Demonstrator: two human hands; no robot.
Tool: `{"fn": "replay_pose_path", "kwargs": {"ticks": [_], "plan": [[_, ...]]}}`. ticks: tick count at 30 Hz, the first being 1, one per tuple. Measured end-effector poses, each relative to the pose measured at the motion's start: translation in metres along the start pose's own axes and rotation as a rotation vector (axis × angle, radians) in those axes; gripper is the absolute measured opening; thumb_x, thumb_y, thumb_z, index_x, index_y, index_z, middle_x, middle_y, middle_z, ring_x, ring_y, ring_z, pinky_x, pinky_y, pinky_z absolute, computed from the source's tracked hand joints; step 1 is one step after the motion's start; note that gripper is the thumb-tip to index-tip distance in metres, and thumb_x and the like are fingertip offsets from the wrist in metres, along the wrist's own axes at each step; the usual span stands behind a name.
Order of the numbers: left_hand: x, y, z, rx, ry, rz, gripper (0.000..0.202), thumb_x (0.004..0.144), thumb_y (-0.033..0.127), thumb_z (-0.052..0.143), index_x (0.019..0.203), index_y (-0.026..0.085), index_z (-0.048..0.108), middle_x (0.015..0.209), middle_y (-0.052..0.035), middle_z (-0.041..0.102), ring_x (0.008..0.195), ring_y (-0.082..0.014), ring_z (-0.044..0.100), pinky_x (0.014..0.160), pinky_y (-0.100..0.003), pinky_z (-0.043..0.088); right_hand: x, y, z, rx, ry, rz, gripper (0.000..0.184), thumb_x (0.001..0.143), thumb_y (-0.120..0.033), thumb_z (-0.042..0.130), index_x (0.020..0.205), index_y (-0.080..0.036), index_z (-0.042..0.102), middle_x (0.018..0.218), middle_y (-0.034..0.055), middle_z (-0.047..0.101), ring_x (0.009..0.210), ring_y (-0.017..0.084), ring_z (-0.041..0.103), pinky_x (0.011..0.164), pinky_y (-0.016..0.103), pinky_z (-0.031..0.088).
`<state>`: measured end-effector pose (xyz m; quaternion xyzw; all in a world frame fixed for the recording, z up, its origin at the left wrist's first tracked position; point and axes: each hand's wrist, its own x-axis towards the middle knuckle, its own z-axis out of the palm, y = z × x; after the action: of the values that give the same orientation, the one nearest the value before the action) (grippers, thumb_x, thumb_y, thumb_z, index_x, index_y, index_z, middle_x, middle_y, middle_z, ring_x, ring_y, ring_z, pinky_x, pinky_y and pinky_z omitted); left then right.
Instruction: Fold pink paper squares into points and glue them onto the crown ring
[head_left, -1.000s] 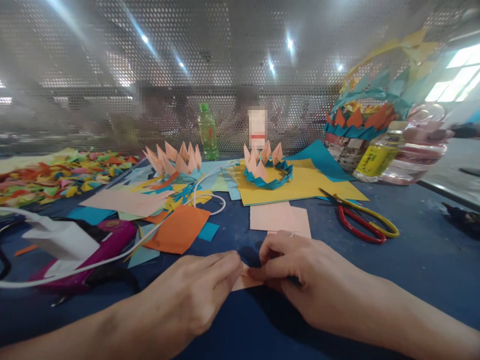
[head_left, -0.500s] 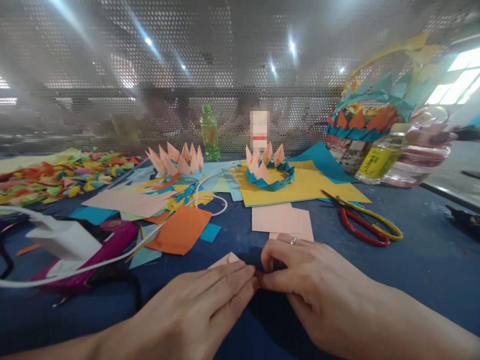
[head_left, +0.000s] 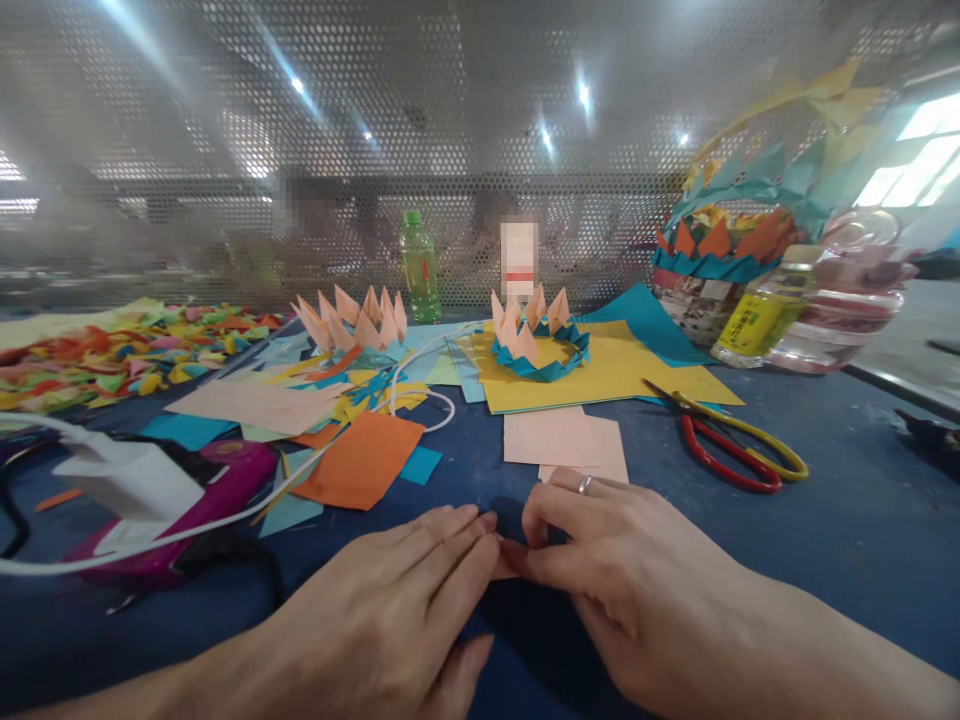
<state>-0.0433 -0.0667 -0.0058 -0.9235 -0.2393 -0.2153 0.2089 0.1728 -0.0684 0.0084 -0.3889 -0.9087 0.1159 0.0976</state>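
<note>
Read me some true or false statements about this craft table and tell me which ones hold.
1. The scissors lie to the right of the right hand. True.
2. The left hand holds the scissors. False: it lies flat, with its fingertips at a small pink paper piece that the right hand pinches.
3. The green bottle lies on its side. False: it stands upright.
4. The teal and pink paper crown sits on a yellow sheet. True.
5. The right hand wears a ring. True.
</note>
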Motion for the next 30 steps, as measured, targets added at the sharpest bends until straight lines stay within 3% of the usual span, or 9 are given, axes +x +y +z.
{"fn": "replay_pose_path", "kwargs": {"ticks": [5,14,23,27,30], "plan": [[0.003,0.001,-0.003,0.051,-0.039,0.003,0.044,0.096,0.031,0.032,0.104,0.008,0.069,0.103,-0.0125,0.074,0.088,-0.0224,0.072,0.077,-0.029,0.06,0.0,0.001,0.001,-0.01,0.018,-0.005,0.022,0.074,-0.006,0.052,0.078,-0.018,0.07,0.086,0.0044,0.061,0.078,0.017,0.054,0.072,0.033,0.046],[0.008,-0.005,-0.008,0.096,-0.102,0.01,0.053,0.096,0.034,0.029,0.097,0.004,0.072,0.1,-0.0196,0.073,0.086,-0.028,0.073,0.069,-0.034,0.061,-0.002,0.002,-0.001,-0.064,0.031,-0.071,0.02,0.072,-0.006,0.052,0.068,-0.017,0.067,0.073,0.0046,0.06,0.077,0.019,0.051,0.07,0.033,0.045],[0.005,-0.006,0.003,0.116,-0.042,-0.018,0.051,0.099,0.03,0.027,0.104,0.003,0.069,0.099,-0.0162,0.074,0.087,-0.0265,0.073,0.076,-0.037,0.06,-0.001,0.004,0.002,-0.135,0.071,-0.136,0.016,0.07,-0.006,0.054,0.064,-0.016,0.065,0.07,0.0041,0.059,0.075,0.018,0.051,0.07,0.032,0.046],[0.0,-0.01,0.01,0.128,-0.1,-0.007,0.04,0.099,0.019,0.03,0.114,0.005,0.064,0.11,-0.015,0.071,0.097,-0.0239,0.07,0.087,-0.037,0.056,0.0,0.007,0.005,-0.127,0.111,-0.159,0.017,0.068,-0.005,0.053,0.064,-0.017,0.065,0.069,0.0033,0.058,0.075,0.018,0.05,0.069,0.03,0.045],[-0.005,-0.014,0.015,0.143,-0.163,-0.034,0.041,0.099,0.019,0.03,0.123,0.004,0.059,0.115,-0.0175,0.069,0.104,-0.0258,0.067,0.091,-0.04,0.053,0.001,0.009,0.006,-0.133,0.126,-0.178,0.016,0.067,-0.005,0.054,0.062,-0.017,0.064,0.068,0.003,0.058,0.074,0.017,0.049,0.068,0.029,0.044]]}}
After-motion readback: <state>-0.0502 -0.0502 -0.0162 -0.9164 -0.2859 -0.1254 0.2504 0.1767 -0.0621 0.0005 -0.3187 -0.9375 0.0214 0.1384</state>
